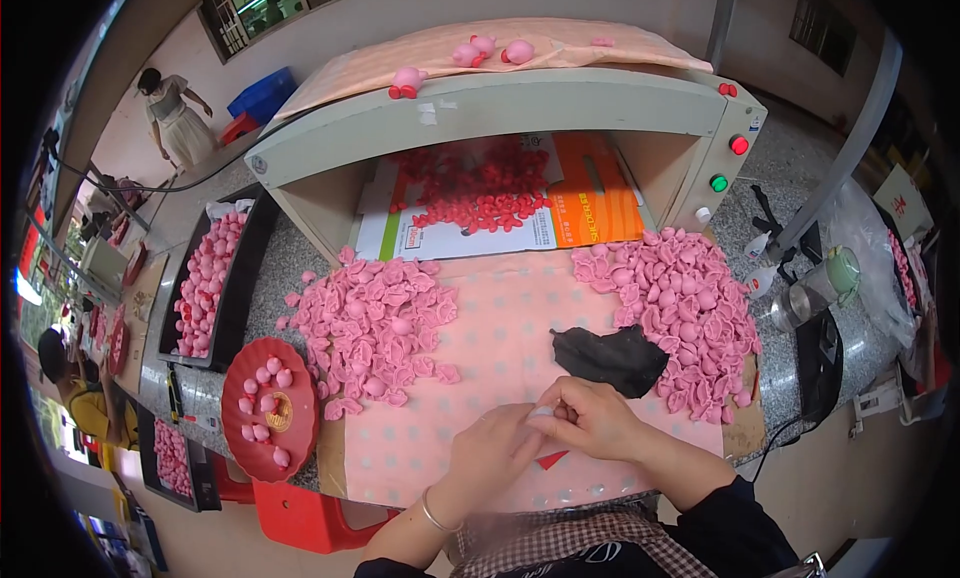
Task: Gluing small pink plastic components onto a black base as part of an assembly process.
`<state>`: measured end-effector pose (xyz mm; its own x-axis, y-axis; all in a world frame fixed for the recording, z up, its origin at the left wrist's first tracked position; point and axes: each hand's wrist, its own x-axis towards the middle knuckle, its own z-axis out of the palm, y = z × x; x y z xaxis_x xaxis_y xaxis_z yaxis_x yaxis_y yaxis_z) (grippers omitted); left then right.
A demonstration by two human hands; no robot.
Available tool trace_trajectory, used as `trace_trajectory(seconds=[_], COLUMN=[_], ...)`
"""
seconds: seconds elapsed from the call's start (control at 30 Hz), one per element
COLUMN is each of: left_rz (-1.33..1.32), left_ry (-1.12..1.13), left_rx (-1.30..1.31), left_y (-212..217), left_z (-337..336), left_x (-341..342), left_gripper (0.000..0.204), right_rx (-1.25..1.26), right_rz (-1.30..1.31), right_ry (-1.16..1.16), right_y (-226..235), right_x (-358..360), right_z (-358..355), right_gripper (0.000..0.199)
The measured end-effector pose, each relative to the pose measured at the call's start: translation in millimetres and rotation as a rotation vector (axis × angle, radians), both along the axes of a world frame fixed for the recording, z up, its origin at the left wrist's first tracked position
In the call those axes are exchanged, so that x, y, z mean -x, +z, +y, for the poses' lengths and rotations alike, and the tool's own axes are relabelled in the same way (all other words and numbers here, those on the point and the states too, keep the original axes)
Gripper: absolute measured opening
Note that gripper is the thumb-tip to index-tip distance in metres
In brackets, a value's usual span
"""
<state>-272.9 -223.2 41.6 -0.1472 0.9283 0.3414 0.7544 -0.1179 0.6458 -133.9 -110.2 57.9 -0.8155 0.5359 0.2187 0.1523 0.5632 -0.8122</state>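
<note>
My left hand [492, 446], slightly blurred, meets my right hand [597, 420] over the front of the pink cloth [500, 328]. Their fingers are closed and pressed together around a small whitish bit [541, 412], too small to name. A small red piece [551, 460] lies on the cloth just below the hands. Beyond my right hand rests a crumpled black cloth [610, 360]. Pink hollow shell-like pieces lie heaped in a left pile [365, 323] and a right pile [690, 318].
A grey open-fronted box with lamps [500, 93] stands ahead, with small red parts [480, 193] on cardboard inside. To the left are a red plate [240, 418] of pink figures and a black tray [245, 288]. A jar [815, 288] stands right. People [180, 113] are farther off.
</note>
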Motion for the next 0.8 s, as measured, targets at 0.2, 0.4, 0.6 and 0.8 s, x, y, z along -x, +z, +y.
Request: trace_trajectory(seconds=[0.2,0.4,0.6,0.8], left_rz=[-0.153,-0.486,-0.135,-0.072], left_ry=[-0.138,-0.316,-0.133,-0.071], left_rx=[0.132,0.263,0.17,0.145], left_y=[24,29,35,70], left_z=[-16,-51,-117,-179], left_x=[2,18,23,22], left_gripper=[0.03,0.032,0.034,0.035], right_rx=[0.142,0.135,-0.083,-0.307], right_rz=[-0.064,0.004,-0.002,0.07], right_ry=[0.1,0.14,-0.026,0.108], right_y=[24,30,56,78], right_x=[-12,-4,20,25], right_z=[-10,-43,-114,-163], right_gripper=[0.031,0.022,0.028,0.03])
